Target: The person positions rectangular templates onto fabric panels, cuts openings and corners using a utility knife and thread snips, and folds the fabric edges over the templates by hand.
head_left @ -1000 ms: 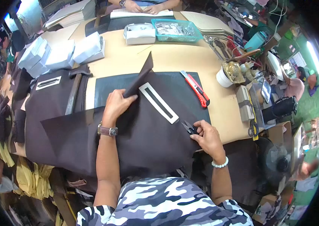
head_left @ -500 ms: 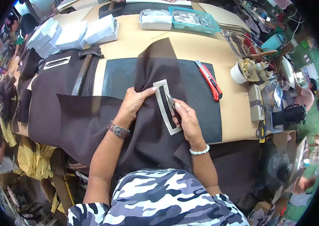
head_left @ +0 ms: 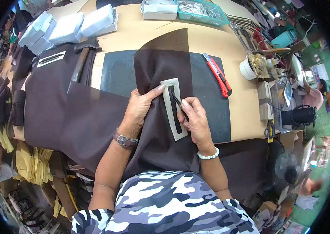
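Observation:
Dark brown fabric [head_left: 91, 121] drapes over the table's front edge, part of it raised over a dark cutting mat [head_left: 120, 72]. My left hand [head_left: 137, 109] pinches the fabric, its thumb on the upper left corner of a pale rectangular frame piece [head_left: 169, 111] with a long dark slot. In my right hand [head_left: 196, 119] are small black thread snips [head_left: 176, 100], their blades at the upper part of the slot. The fingers hide most of the snips' handle. A red utility knife [head_left: 217, 76] lies on the mat's right side.
A hammer [head_left: 80, 64] rests on more brown fabric at left, near another slotted piece [head_left: 51, 59]. White packets [head_left: 66, 28], a white box [head_left: 159, 9] and a teal basket [head_left: 203, 15] stand at the back. Right are a white pot [head_left: 247, 68], scissors [head_left: 269, 131] and a fan [head_left: 286, 165].
My right hand has come left from beside the piece to its slot with the snips. My left hand has shifted onto the piece's corner, and the fabric is bunched and more upright. The view has tilted down.

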Available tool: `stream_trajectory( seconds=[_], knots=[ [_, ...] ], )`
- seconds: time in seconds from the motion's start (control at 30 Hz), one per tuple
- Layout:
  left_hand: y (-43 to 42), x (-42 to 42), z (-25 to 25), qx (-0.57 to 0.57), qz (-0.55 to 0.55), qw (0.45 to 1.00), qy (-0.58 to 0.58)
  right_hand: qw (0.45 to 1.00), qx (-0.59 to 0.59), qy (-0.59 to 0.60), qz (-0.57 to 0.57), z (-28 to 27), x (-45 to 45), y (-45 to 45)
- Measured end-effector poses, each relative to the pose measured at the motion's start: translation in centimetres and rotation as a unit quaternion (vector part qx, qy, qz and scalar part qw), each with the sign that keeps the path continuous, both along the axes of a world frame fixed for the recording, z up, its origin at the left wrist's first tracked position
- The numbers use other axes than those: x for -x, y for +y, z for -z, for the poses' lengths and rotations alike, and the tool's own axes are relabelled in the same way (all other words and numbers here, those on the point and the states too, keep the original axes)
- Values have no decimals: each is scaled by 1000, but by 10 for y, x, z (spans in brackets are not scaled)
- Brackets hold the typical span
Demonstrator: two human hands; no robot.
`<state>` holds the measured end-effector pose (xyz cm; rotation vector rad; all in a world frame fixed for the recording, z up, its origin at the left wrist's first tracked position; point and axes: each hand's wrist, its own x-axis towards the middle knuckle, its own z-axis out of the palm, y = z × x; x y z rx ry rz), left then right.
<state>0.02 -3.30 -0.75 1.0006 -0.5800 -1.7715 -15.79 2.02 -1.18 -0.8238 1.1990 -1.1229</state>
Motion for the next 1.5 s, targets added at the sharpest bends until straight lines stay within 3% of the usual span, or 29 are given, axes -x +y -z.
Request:
stream_trajectory(
  seconds=[0.23,0.63,0.73,0.83,1.03,1.23,1.5],
  knots=[
    [7,-2,-1,1,20,1000,18,997,-5,-71,-11,-8,-2,-4],
    [14,-1,-11,36,15,999,-27,997,9,-81,-5,-1,-7,-2],
    [13,2,-1,43,9,998,-41,998,40,-48,13,1,-15,-3],
    [16,7,3,41,-23,998,-40,996,40,75,28,-2,-18,5],
    [26,23,3,50,-105,991,-68,997,4,25,68,-2,-24,27],
    [39,29,14,67,-114,986,-97,991,20,-43,121,2,-35,27],
    [38,27,10,51,-134,989,-47,994,-13,-54,96,8,-38,40]
  ],
)
